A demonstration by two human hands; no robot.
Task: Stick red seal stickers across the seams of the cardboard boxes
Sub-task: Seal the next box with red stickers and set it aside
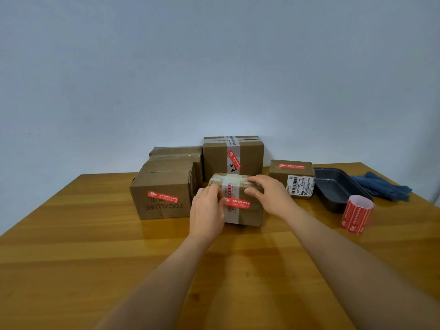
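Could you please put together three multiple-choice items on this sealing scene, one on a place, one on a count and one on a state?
1. Where does the sticker roll stand?
A. In the dark tray
B. On the table, nearer the camera than the dark tray
C. On top of a box

2. How many boxes show a red seal sticker?
A. Two
B. Three
C. Four

3. What are the hands doing?
A. Both rest on the centre box
B. Both hang in the air
C. One holds the blue cloth

Key: 1 B, the roll stands upright on the table before the dark tray. 2 C, four boxes carry red stickers. 3 A, the left hand and right hand press the centre box.
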